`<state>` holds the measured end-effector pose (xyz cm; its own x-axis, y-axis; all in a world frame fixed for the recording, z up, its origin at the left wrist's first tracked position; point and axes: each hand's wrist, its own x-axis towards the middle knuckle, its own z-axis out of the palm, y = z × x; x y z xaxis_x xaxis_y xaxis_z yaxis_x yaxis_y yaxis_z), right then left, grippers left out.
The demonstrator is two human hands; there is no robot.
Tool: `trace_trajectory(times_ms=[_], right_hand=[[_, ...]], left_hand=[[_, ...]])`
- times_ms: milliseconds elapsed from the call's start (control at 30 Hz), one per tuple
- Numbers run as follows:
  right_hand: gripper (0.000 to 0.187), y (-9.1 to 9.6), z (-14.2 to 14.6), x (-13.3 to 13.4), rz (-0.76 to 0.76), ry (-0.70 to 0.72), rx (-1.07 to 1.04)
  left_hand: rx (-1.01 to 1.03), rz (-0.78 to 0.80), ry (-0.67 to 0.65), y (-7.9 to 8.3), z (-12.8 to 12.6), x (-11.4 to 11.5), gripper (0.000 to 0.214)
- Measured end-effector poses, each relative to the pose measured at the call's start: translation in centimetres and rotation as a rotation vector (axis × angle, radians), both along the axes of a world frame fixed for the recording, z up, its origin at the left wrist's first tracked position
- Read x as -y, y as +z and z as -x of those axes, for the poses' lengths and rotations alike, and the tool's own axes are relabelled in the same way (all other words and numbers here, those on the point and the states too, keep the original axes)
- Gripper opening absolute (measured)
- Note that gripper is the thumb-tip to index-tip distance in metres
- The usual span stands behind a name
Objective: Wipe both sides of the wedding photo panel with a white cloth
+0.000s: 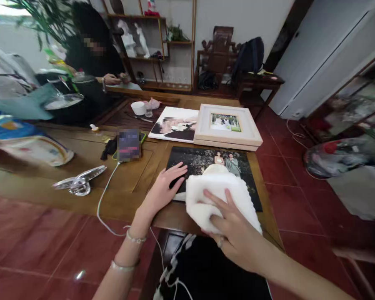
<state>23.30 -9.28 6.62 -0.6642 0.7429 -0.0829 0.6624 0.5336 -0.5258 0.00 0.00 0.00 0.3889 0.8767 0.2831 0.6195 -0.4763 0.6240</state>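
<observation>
A dark unframed photo print [203,162] lies flat on the wooden table [125,196] in front of me. My left hand [166,186] rests flat on the print's left edge, fingers stretched out. My right hand [234,233] presses a folded white cloth [212,196] onto the lower part of the print, fingers lying over the cloth and gripping its near end. A ring shows on that hand.
Beyond the print sit a white-framed photo [226,129] and another loose print [175,125]. A phone [128,145] stands on a charging cable, with a small fan [79,181] to the left. Another person [90,54] sits at the far left. Red floor tiles surround the table.
</observation>
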Motion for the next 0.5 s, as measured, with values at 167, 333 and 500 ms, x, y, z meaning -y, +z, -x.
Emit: trace_trajectory(times_ms=[167, 333, 500], right_hand=[[0.02, 0.0, -1.6, 0.4, 0.03, -0.071, -0.018], [0.029, -0.2, -3.0, -2.3, -0.06, -0.222, -0.015], [0.026, -1.3, -2.8, -7.1, -0.2, -0.314, -0.05]], left_hand=[[0.003, -0.002, 0.003, 0.2, -0.1, 0.3, 0.032], [0.014, -0.014, 0.01, 0.3, -0.2, 0.3, 0.032], [0.023, -0.032, 0.01, 0.0, -0.2, 0.2, 0.032]])
